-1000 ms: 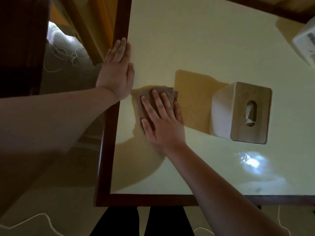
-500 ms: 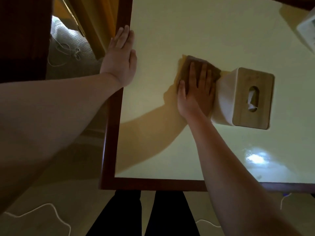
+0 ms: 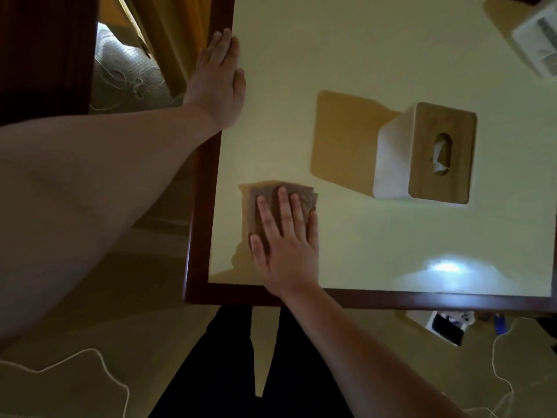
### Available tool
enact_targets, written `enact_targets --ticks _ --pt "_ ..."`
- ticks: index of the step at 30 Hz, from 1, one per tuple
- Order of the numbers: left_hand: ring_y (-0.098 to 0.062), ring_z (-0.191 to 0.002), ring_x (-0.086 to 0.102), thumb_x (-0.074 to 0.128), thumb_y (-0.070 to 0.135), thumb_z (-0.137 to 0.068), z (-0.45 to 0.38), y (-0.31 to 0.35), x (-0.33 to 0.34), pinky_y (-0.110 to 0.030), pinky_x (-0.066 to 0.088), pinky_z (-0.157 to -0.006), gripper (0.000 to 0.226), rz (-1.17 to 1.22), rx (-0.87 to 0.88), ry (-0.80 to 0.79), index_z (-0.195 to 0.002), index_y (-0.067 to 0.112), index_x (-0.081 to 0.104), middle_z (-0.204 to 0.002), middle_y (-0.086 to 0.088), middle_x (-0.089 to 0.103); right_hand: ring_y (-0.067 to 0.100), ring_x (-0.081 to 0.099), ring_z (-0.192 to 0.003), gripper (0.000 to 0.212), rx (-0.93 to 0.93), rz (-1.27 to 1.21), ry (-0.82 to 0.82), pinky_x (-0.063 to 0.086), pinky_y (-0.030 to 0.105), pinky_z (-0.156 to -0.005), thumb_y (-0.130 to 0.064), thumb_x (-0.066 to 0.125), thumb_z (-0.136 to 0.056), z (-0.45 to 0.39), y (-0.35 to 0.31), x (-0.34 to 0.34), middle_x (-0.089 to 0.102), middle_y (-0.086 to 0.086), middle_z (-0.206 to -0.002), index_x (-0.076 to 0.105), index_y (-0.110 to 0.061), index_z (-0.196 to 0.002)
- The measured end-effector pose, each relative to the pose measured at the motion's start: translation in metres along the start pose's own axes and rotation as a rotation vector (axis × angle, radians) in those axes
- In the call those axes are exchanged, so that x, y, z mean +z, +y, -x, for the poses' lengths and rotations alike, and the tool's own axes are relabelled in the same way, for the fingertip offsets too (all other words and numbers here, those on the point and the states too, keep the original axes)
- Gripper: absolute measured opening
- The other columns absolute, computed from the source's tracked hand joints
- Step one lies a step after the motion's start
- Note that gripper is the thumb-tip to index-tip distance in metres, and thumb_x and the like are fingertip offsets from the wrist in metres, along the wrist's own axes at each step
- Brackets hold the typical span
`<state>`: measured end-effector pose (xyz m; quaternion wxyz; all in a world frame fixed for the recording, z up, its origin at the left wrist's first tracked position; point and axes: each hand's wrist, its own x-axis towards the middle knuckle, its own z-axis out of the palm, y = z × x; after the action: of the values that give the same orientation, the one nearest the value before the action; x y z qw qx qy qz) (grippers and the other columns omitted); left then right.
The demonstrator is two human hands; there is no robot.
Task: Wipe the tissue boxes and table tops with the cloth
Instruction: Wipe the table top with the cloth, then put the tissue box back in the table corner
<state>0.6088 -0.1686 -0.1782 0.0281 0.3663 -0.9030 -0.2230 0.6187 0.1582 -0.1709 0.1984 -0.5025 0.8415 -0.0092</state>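
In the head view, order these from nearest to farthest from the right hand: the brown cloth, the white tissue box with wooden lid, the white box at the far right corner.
1. Brown cloth: under the right hand, near the table's front left corner.
2. White tissue box with wooden lid: mid-table, to the right and farther back.
3. White box: far right corner.

Right hand [image 3: 286,245] lay flat, fingers straight, pressing the folded brown cloth [image 3: 271,203] onto the table top [image 3: 346,55], near the front-left corner, well left of the tissue box [image 3: 428,155] and nearer the front edge. Left hand [image 3: 217,82] rested flat on the table's dark wooden left rim [image 3: 200,221], far side of the cloth. Tissue box stood upright, wooden lid up, tissue in the slot.
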Motion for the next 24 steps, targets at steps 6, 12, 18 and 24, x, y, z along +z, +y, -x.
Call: enact_targets --ticks 6,12,18,24 --pt "-0.036 -0.146 0.036 0.024 0.046 -0.107 0.027 0.048 -0.042 -0.06 0.017 -0.123 0.059 -0.206 -0.126 -0.14 -0.154 0.013 0.04 -0.156 -0.017 0.043 0.02 -0.018 -0.163 0.068 -0.069 -0.012 -0.042 -0.001 0.054 -0.132 -0.059 0.024 -0.11 0.018 0.006 -0.005 -0.015 -0.003 -0.178 -0.002 -0.038 -0.169" --pt "-0.026 -0.154 0.027 0.042 0.044 -0.107 0.126 0.093 -0.047 -0.05 0.027 -0.125 0.06 0.162 -0.167 -0.146 -0.162 0.021 0.028 -0.166 -0.006 0.032 0.013 -0.01 -0.164 0.066 -0.138 -0.287 -0.052 0.006 0.049 -0.133 -0.056 0.031 -0.112 0.023 0.018 -0.065 -0.001 -0.005 -0.179 0.004 -0.039 -0.169" --pt "-0.022 -0.151 0.032 0.045 0.044 -0.107 0.169 0.143 -0.063 -0.041 0.029 -0.123 0.061 0.331 -0.218 -0.047 -0.161 0.02 0.031 -0.163 -0.005 0.037 0.023 0.04 -0.153 0.061 -0.108 -0.345 0.291 0.043 0.048 -0.119 -0.043 0.05 -0.109 0.027 0.096 -0.162 0.04 0.001 -0.166 0.032 -0.026 -0.165" --pt "-0.022 -0.149 0.036 0.052 0.044 -0.105 0.167 0.205 -0.063 -0.04 0.031 -0.121 0.065 0.382 -0.228 -0.059 -0.162 0.025 0.029 -0.163 -0.001 0.037 0.028 0.038 -0.15 0.061 0.107 -0.356 0.331 0.043 0.05 -0.119 -0.031 0.06 -0.105 0.009 0.196 -0.208 0.046 0.007 -0.161 0.039 -0.02 -0.161"
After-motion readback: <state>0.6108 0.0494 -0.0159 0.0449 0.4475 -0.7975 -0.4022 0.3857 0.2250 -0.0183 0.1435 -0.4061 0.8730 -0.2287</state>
